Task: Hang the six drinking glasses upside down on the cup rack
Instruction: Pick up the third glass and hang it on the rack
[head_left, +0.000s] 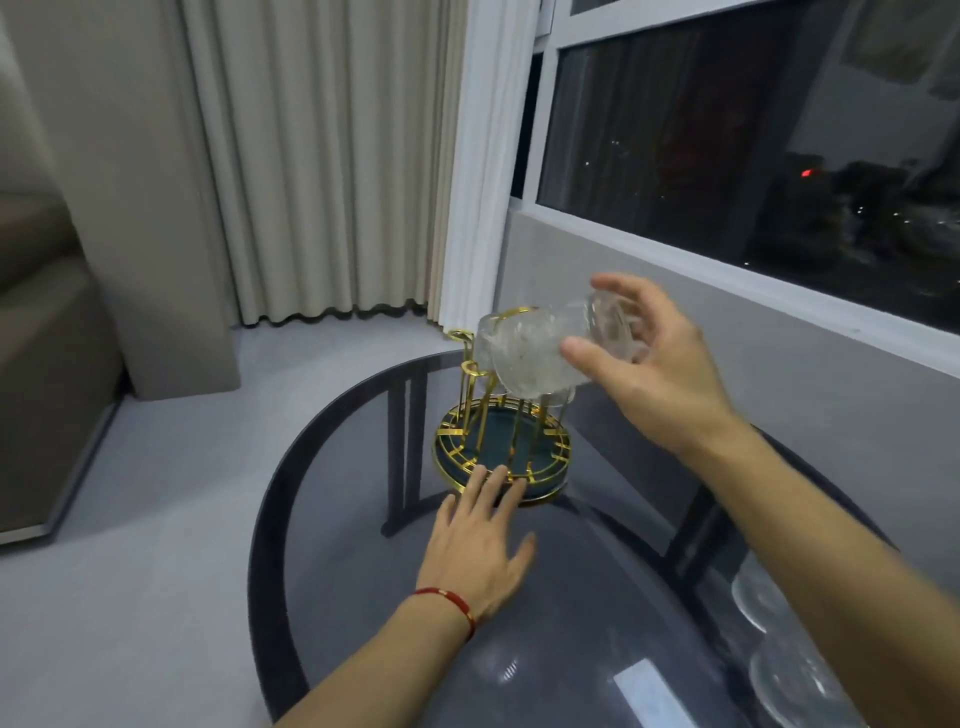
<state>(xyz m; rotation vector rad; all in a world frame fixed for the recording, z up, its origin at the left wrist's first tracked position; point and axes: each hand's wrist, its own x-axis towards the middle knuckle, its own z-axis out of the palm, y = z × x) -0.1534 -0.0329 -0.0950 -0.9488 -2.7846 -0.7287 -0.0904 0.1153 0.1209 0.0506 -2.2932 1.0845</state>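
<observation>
Head view shows right hand (649, 358) pinching a tilted drinking glass (550, 353) above the cup rack (501, 452), left hand (480, 540) spread, steadying its base on the surface (363, 597); advise lowering the mouth squarely over a free prong.

The near left part of the surface (363, 649) is left bare, and room for a pass is offered there. The far middle is taken up by the cup rack (501, 452), whose left-side gold hooks (460, 338) are unoccupied and open to approach from the left. Its right side is blocked by hung glasses (519, 358) and by the right hand (649, 364). The rack's near rim is touched by the left hand (480, 545). The near right edge is crowded by waiting glasses (769, 623).
</observation>
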